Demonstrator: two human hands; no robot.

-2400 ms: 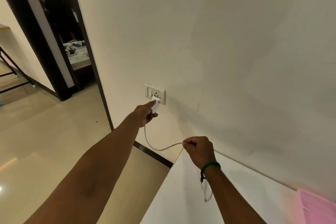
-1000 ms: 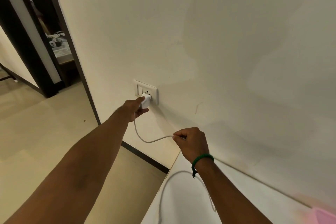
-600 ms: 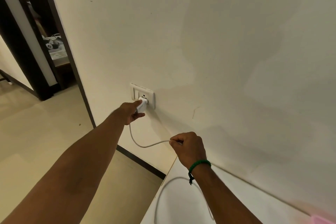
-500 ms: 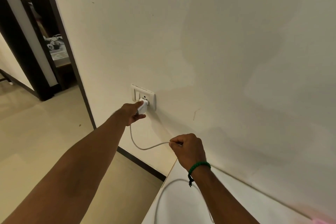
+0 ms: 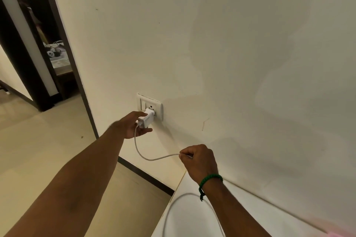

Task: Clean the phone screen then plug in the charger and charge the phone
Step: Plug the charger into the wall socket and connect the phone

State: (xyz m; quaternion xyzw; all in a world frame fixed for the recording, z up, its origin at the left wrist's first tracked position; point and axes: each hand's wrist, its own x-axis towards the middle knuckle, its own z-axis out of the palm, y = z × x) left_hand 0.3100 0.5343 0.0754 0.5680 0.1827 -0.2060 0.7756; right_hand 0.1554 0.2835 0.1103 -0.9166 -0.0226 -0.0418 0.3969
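Holds charger (image 5: 146, 119) at wall socket (image 5: 152, 104) with left hand (image 5: 132, 125); pinches cable (image 5: 154, 159) in curled right hand (image 5: 199, 160) near counter (image 5: 185, 215) corner.

I read no words or numbers anywhere. The charger (image 5: 147, 119) in my left hand (image 5: 130, 125) carries a faint grey mark on its side, too blurred to make out.
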